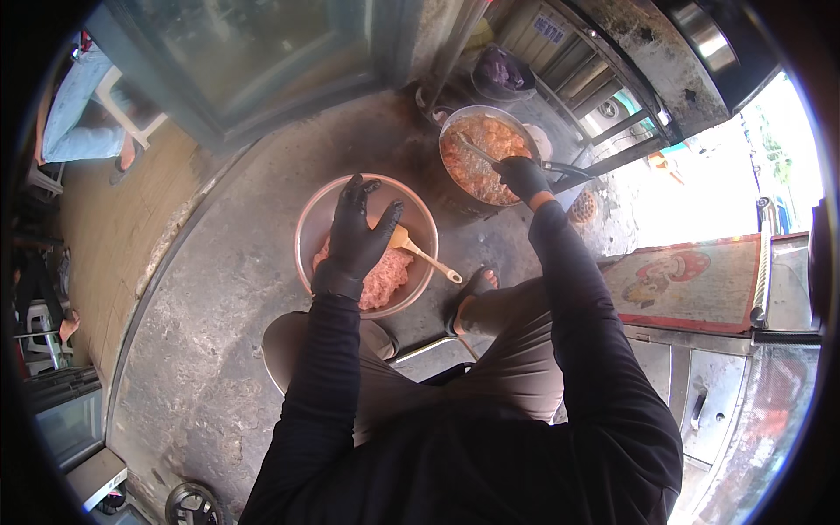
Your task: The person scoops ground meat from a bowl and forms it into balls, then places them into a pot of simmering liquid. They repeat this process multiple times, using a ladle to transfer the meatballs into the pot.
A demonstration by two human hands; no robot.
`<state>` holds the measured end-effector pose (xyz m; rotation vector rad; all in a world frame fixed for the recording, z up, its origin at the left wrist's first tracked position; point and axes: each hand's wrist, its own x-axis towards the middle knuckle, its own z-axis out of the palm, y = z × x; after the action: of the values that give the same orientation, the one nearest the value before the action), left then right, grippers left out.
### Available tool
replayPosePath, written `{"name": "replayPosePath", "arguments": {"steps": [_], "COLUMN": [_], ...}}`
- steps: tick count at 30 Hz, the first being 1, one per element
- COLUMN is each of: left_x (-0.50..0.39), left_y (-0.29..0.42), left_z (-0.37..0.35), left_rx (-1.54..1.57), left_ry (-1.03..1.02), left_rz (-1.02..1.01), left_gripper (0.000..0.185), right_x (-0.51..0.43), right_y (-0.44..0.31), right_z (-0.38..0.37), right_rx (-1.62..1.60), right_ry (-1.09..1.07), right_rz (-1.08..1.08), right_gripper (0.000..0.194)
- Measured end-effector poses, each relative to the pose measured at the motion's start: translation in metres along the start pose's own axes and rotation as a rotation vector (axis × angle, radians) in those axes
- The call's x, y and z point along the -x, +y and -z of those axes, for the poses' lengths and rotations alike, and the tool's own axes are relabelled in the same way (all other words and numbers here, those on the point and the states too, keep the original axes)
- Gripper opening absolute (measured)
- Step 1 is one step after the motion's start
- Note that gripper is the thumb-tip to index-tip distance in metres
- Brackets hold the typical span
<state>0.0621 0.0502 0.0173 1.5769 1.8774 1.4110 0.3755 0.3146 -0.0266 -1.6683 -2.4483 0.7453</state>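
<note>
My left hand (359, 230), in a black glove, hovers over a wide metal bowl (300, 249) with its fingers spread and nothing in them. Raw ground meat (386, 279) lies in the bowl, partly hidden by that hand and wrist. A spatula with a pale handle (430, 259) leans across the bowl's right rim. My gloved right hand (524, 178) grips a metal utensil (478, 149) whose far end reaches into a frying pan. Browned pieces (482, 174) sit in bubbling oil in this pan (445, 172). The pan's handle (569, 170) points right, beyond my right hand.
A dark basin (502, 82) holding a purple plastic bag stands behind the pan. A glass-paned cabinet (262, 59) rises at the upper left. Metal cupboards (715, 387) flank me on the right. A seated person's leg (85, 125) shows at the far left. A small wheel (193, 505) lies at the bottom left.
</note>
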Motion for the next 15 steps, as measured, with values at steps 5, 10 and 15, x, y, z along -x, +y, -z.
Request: {"name": "replayPosePath", "arguments": {"steps": [5,10,15], "left_x": [0.000,0.000,-0.002], "left_y": [-0.002,-0.002,0.000], "left_z": [0.000,0.000,0.002], "left_rx": [0.032,-0.023,0.080], "left_ry": [-0.005,0.003,-0.019], "left_rz": [0.025,-0.031,0.054], "left_gripper": [0.047,0.051,0.051], "right_x": [-0.004,-0.001,-0.008], "right_y": [0.026,0.017,0.014], "right_z": [-0.005,-0.003,0.010], "right_rx": [-0.089,-0.223,-0.227], "right_ry": [-0.144,-0.184,-0.324], "right_rz": [0.003,0.076,0.040], "right_gripper": [0.041,0.039,0.041]}}
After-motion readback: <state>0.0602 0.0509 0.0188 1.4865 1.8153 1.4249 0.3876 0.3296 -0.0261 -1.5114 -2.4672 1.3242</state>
